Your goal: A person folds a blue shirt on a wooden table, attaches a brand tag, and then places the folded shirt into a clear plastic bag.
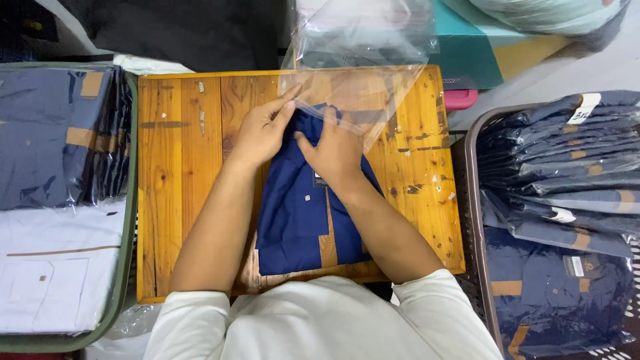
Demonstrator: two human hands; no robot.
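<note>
Shirt [300,213] on table [180,200], between two baskets [475,220].

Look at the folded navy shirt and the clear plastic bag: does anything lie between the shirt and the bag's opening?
Nothing visible does. Both hands, left hand and right hand, rest on the navy shirt, whose top end already meets the mouth of the clear bag on the wooden board.

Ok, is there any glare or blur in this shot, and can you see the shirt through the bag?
Head view: sharp overall, evenly lit with soft shadows. The clear plastic bag throws pale glare streaks yet stays see-through. The left hand and right hand show no motion blur on the folded navy shirt. The wooden board edges bow slightly.
</note>
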